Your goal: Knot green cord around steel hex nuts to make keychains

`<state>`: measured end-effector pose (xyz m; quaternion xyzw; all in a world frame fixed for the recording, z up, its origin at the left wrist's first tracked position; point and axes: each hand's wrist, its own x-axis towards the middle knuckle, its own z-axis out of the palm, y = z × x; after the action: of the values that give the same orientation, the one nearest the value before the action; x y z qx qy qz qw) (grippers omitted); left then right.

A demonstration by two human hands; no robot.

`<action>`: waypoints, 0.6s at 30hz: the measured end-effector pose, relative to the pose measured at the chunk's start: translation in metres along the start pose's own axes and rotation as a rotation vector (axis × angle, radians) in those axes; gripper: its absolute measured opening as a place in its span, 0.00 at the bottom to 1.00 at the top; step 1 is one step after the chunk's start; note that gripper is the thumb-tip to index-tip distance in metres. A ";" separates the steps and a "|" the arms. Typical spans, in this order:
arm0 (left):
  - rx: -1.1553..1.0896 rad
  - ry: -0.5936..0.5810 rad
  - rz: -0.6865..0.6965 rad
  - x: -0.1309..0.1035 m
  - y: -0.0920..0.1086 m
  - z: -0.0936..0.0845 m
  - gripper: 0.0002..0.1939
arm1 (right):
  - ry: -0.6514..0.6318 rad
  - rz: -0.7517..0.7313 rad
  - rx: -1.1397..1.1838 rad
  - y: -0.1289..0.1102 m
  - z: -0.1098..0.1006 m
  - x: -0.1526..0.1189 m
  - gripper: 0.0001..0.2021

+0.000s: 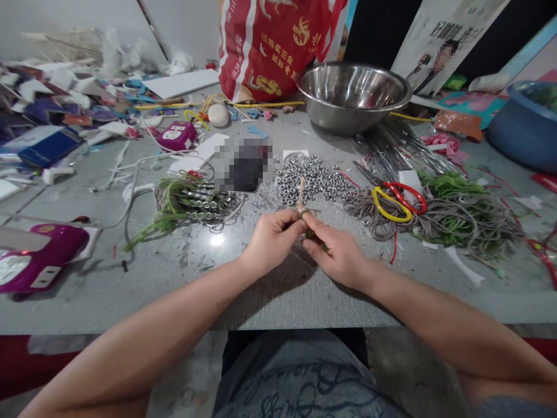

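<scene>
A: Quick, where's the work?
B: Green cord point(310, 234) and a thin pale stick point(301, 191) are held just on the near side of the bead pile point(319, 181); the stick's tip is seen against the pile.
A: Hands?
B: The left hand point(278, 235) is pinched nearly closed at the stick's foot. The right hand point(335, 249) is curled half closed about the cord. Exact contact is hidden.
A: Room to move?
B: On the near side of the pile, below the hands, bare table point(261, 307) is left up to the front edge. Left of the pile, a bare patch is bounded by a smaller cord bundle point(174, 203); a blurred dark item point(248, 174) is laid near the pile. Right of it, space is tight: the pile's edge is almost met by a larger cord bundle point(461, 217), scissors point(383, 186) laid on top.
A: Far side?
B: A narrow bare gap, then blocked: beyond-left of the pile by a red bag point(270, 58), beyond-right by a steel bowl point(348, 119).
</scene>
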<state>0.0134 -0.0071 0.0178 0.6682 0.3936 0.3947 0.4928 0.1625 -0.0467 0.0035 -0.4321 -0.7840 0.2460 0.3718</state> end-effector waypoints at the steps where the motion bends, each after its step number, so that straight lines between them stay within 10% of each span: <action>1: -0.046 0.013 -0.015 0.000 0.000 -0.001 0.08 | 0.032 -0.007 0.035 -0.001 -0.001 0.000 0.22; 7: -0.372 0.017 -0.191 0.003 0.000 -0.006 0.12 | 0.205 0.152 0.364 0.000 -0.001 0.002 0.12; 18: -0.541 -0.249 -0.381 0.003 0.005 -0.010 0.12 | 0.043 0.131 0.234 0.011 0.002 0.006 0.21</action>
<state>0.0056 -0.0022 0.0253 0.4710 0.3290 0.3011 0.7611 0.1641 -0.0361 -0.0033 -0.4411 -0.7120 0.3499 0.4195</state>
